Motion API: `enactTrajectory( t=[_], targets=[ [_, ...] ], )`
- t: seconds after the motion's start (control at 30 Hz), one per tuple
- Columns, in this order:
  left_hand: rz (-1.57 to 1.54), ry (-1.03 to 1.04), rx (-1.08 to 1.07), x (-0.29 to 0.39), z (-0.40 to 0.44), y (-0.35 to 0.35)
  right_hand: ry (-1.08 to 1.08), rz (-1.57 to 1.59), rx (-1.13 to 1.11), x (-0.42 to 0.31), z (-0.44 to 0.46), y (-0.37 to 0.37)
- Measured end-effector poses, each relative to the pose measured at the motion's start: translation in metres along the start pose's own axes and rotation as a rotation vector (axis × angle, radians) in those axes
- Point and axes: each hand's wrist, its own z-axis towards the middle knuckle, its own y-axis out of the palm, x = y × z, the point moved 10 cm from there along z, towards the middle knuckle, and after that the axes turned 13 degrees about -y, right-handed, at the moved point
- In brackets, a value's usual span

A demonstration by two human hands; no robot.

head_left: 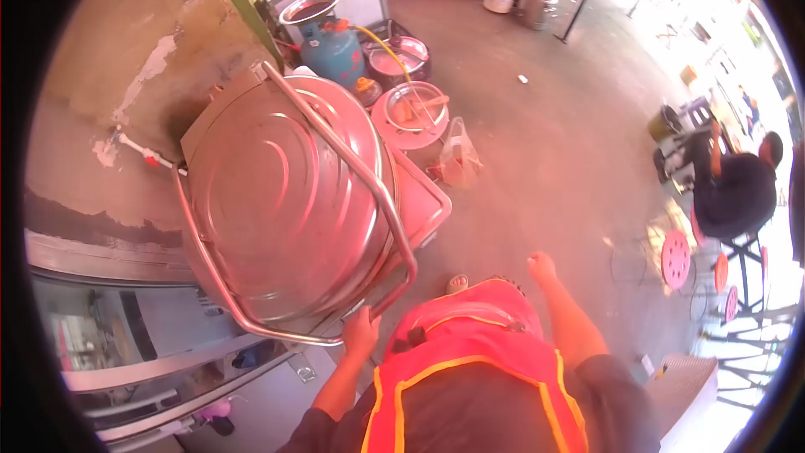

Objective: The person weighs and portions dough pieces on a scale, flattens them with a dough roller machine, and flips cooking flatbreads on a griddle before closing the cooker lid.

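My left hand (360, 331) is closed round the lower corner of a bent metal tube handle (381, 189). This handle frames a big round stainless steel drum (260, 201) with ring-shaped ridges on its face, standing against the wall on my left. My right hand (542, 267) hangs out in front of me over the floor, its fingers curled in, with nothing visible in it. A red apron (470, 331) with yellow edging covers my front. Beside the drum, a metal tray-like ledge (423, 201) juts out to the right.
Beyond the drum stand a blue gas cylinder (334, 54), a round basin (411, 113) and a plastic bag (459, 155). Several pots (537, 4) sit at the back. On the right a person (738, 189) in dark clothes sits near round red stools (675, 258). A glass-fronted cabinet (168, 352) lies lower left.
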Motion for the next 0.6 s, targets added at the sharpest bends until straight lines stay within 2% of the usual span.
enactTrajectory(
  t=[0.1, 0.2, 0.3, 0.33, 0.4, 0.47, 0.57, 0.6],
  targets=[
    [-0.023, 0.005, 0.148, 0.002, -0.002, -0.001, -0.196, -0.085, 0.015, -0.052, 0.109, -0.002],
    [0.016, -0.115, 0.201, -0.005, -0.002, 0.010, -0.324, -0.029, -0.019, -0.147, 0.219, 0.015],
    [0.140, -0.242, 0.420, 0.017, -0.013, -0.004, -0.487, 0.069, 0.002, -0.227, 0.324, 0.060],
    [0.107, -0.337, 0.418, 0.027, -0.011, -0.018, -0.507, 0.130, 0.017, -0.253, 0.345, 0.076],
    [0.026, -0.522, 0.413, 0.050, -0.011, -0.030, -0.435, 0.030, 0.036, -0.292, 0.380, 0.098],
    [0.082, -0.597, 0.417, 0.041, -0.006, -0.018, -0.352, -0.036, 0.014, -0.323, 0.408, 0.107],
    [0.147, -0.658, 0.442, 0.031, -0.011, -0.002, -0.469, -0.221, 0.068, -0.357, 0.432, 0.114],
    [0.167, -0.663, 0.459, 0.028, -0.010, -0.003, -0.507, -0.268, 0.019, -0.364, 0.438, 0.122]
  ],
)
